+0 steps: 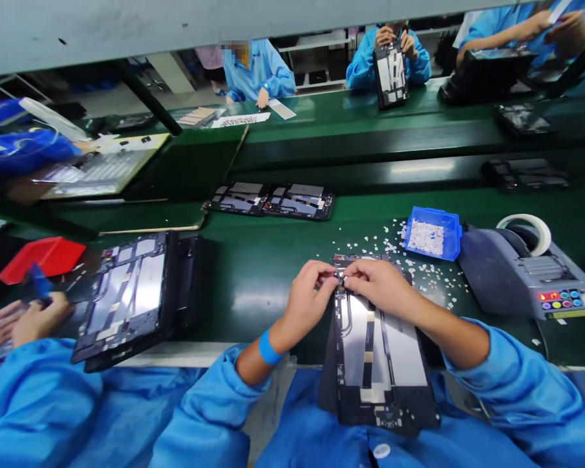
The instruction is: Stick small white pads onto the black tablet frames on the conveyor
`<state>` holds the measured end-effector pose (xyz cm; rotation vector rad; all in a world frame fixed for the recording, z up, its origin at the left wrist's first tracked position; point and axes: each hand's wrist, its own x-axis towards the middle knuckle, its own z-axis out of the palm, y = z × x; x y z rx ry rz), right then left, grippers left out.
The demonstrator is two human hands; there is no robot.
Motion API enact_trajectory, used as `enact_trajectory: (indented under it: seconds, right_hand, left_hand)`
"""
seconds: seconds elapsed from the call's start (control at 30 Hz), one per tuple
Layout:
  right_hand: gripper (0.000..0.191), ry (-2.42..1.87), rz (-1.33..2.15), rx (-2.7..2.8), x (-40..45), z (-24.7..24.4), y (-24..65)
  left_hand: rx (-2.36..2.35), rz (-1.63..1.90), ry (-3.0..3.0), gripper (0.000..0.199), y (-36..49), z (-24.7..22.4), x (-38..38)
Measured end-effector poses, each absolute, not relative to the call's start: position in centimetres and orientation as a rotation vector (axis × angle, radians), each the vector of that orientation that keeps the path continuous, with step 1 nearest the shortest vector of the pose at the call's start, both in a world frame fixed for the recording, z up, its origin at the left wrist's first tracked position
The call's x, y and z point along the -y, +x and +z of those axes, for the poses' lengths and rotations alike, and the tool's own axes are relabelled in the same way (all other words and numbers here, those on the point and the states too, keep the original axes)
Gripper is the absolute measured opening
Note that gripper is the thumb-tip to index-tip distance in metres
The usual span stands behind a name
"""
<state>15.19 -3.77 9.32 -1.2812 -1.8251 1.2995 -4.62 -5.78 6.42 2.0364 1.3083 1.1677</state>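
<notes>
An opened tablet point(403, 351) with its metal plates and ribbon cables bare lies before me, its near end over the table edge against my blue clothing. Both hands meet at its far left corner. My left hand point(308, 299), a blue band at the wrist, is closed in a pinch at a tiny part there. From the other side my right hand point(387, 286) pinches too, fingertips nearly touching the left ones. What sits between the fingers is too small and covered to name. Small white pieces point(433, 276) lie scattered just beyond the right hand.
A blue box point(448, 237) holds more white pieces. Right of it stands a grey tape dispenser point(507, 273). Two opened tablets point(299, 200) lie farther back; stacked tablets point(127, 292) stand left. A co-worker's hand point(41, 318) is near a red tray point(43, 257). More people work opposite.
</notes>
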Motion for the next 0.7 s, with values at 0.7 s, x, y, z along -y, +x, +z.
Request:
enact_trajectory:
  seconds: [0.7]
  right_hand:
    - [0.017, -1.144, 0.543, 2.221, 5.5, 7.6, 16.0]
  left_hand:
    - [-1.3, 0.898, 1.44, 0.01, -3.8, 8.7, 7.3]
